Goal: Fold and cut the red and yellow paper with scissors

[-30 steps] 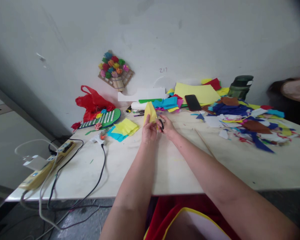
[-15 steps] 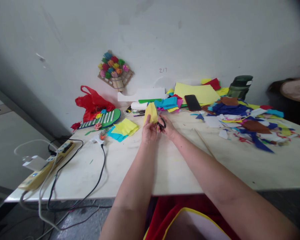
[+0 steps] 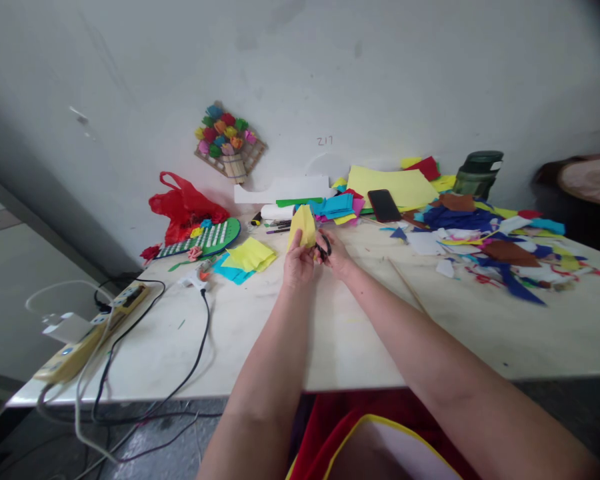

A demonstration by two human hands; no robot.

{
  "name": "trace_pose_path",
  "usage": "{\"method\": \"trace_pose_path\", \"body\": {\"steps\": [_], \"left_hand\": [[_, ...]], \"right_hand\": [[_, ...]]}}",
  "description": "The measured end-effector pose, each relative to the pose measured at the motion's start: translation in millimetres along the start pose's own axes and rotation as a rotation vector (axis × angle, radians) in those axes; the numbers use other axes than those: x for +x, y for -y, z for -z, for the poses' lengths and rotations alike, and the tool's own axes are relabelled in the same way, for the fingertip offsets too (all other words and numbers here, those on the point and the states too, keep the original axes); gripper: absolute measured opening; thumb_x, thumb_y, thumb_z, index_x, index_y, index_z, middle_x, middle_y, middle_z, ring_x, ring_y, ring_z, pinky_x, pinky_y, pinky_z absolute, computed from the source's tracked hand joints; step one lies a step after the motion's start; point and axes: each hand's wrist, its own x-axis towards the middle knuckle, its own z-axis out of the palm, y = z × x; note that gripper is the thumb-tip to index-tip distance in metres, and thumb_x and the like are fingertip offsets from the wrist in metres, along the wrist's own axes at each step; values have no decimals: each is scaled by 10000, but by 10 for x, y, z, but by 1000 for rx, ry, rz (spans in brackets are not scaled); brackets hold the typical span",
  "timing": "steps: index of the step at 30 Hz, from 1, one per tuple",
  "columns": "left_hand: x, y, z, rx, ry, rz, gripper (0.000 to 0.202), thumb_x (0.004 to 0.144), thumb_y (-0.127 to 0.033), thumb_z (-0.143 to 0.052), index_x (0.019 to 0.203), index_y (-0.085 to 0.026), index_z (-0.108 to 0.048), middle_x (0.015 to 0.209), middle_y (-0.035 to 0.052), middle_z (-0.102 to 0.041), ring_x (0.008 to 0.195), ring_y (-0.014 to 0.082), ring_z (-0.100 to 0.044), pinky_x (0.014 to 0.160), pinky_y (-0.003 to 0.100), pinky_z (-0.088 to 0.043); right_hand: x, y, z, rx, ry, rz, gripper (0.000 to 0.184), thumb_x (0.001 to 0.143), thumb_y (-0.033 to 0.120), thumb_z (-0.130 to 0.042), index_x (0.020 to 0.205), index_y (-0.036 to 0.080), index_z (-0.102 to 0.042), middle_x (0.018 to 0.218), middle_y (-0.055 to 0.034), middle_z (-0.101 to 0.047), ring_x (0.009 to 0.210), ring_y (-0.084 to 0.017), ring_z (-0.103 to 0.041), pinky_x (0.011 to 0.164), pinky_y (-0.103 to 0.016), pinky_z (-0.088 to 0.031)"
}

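My left hand [image 3: 297,262] pinches a folded yellow paper [image 3: 303,226] and holds it upright above the white table [image 3: 330,333]. My right hand [image 3: 334,253] grips black-handled scissors [image 3: 323,248] right beside the paper's lower right edge. The blades are hidden behind the paper and my fingers. Both hands are close together at the table's middle, a little in front of the paper piles.
Yellow and blue paper squares [image 3: 247,257] lie left of my hands. A phone [image 3: 384,205] rests on a yellow sheet [image 3: 393,186]. Coloured scraps [image 3: 500,247] cover the right side, with a green bottle [image 3: 479,173] behind. A power strip [image 3: 87,330] and cables hang at the left edge.
The yellow paper has tilted slightly and the scissors' handles have shifted a little against it. Arms and hands stay in nearly the same place.
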Motion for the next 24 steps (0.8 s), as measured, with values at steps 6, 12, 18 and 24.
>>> {"method": "trace_pose_path", "body": {"steps": [6, 12, 18, 24], "left_hand": [[4, 6, 6, -1, 8, -4, 641, 720, -61, -401, 1321, -268, -314, 803, 53, -609, 485, 119, -538, 441, 228, -415], [33, 17, 5, -61, -60, -31, 595, 698, -3, -388, 1252, -215, -424, 990, 77, -621, 699, 110, -610, 633, 228, -479], [51, 22, 21, -142, -83, -52, 521, 704, 2, -395, 1185, -173, -494, 1127, 81, -579, 925, 111, -594, 808, 225, -462], [57, 12, 42, -174, -95, -50, 515, 693, 6, -434, 1174, -164, -498, 1083, 80, -601, 956, 128, -591, 851, 267, -470]], "right_hand": [[48, -52, 15, -5, -45, 2, 501, 696, 426, -623, 1113, 201, -458, 441, 101, -440, 326, -53, -385, 328, -150, -307], [50, -26, -22, -80, -163, -7, 554, 692, 408, -627, 1163, 185, -438, 448, 95, -440, 341, -68, -400, 322, -163, -307], [112, 37, 102, -148, -420, 99, 580, 679, 421, -633, 1148, 155, -419, 433, 106, -440, 318, -66, -385, 338, -172, -330], [173, 94, 372, -128, -671, 72, 542, 700, 580, -543, 1056, 187, -432, 462, 75, -486, 387, -113, -517, 322, -181, -304]]}}
